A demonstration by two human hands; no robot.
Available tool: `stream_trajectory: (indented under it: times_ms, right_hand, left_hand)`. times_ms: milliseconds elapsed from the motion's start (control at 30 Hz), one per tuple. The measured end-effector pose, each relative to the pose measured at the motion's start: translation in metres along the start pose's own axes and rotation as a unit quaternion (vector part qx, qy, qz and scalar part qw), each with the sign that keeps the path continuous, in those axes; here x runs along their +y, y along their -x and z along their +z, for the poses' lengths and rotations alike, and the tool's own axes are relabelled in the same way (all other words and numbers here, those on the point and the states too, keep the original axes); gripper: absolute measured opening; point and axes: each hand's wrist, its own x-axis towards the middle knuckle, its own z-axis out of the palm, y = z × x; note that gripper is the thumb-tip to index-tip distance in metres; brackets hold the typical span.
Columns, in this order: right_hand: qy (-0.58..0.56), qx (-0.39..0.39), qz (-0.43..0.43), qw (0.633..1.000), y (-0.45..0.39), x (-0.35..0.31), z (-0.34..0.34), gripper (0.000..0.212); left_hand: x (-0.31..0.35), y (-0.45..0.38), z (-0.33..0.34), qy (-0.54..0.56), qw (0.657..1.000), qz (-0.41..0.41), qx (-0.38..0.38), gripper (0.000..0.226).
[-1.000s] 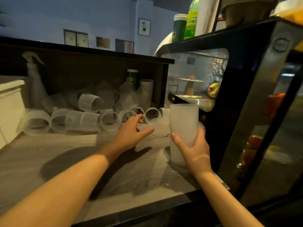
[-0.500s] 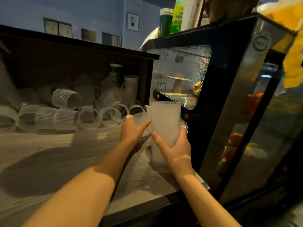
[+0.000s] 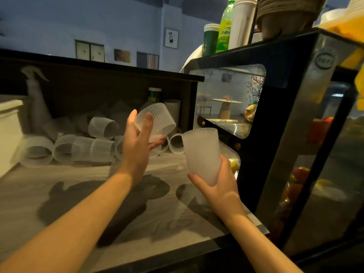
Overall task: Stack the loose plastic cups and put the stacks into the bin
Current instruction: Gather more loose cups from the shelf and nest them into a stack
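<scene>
My left hand (image 3: 137, 142) holds one ribbed translucent cup (image 3: 157, 120) in the air, tilted with its mouth to the lower right. My right hand (image 3: 216, 192) grips a stack of frosted cups (image 3: 202, 154) from below, upright and lifted off the counter. The single cup hangs just left of and above the stack's rim, apart from it. Several more loose cups (image 3: 82, 148) lie on their sides along the back of the wooden counter (image 3: 59, 194).
A white bin (image 3: 9, 131) stands at the far left edge. A spray bottle (image 3: 37, 107) leans behind the loose cups. A glass display case (image 3: 275, 115) with fruit inside closes off the right side. Bottles and paper cups stand on top of the case.
My left hand picked up a loose cup from the counter and lifted it. My right hand raised the stack off the counter and tilted it slightly.
</scene>
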Motion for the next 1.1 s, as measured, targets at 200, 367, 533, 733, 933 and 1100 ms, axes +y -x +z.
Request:
stream_trajectory:
  times_ms: [200, 367, 533, 733, 933, 1100]
  right_hand:
    - [0.04, -0.019, -0.024, 0.999, 0.002, -0.005, 0.001, 0.093]
    - [0.111, -0.041, -0.066, 0.991, 0.0, -0.016, 0.007, 0.096]
    - [0.1, -0.034, -0.064, 0.992, 0.002, -0.018, 0.012, 0.096]
    - [0.083, -0.032, -0.074, 0.993, 0.002, -0.019, 0.011, 0.094]
    - [0.092, -0.028, -0.092, 0.991, 0.0, -0.016, 0.016, 0.093]
    - [0.085, -0.02, -0.088, 0.992, 0.0, -0.015, 0.016, 0.093]
  left_hand:
    - [0.022, 0.02, 0.004, -0.072, 0.99, 0.12, 0.014, 0.1]
    - [0.021, 0.034, 0.014, -0.096, 0.985, 0.139, -0.039, 0.076]
    - [0.014, 0.027, 0.003, -0.144, 0.978, 0.147, -0.025, 0.07]
    - [0.014, 0.024, -0.004, -0.138, 0.98, 0.134, -0.056, 0.072]
    - [0.016, 0.025, -0.004, -0.169, 0.968, 0.148, -0.112, 0.078]
    - [0.014, 0.025, -0.002, -0.206, 0.956, 0.178, -0.105, 0.075]
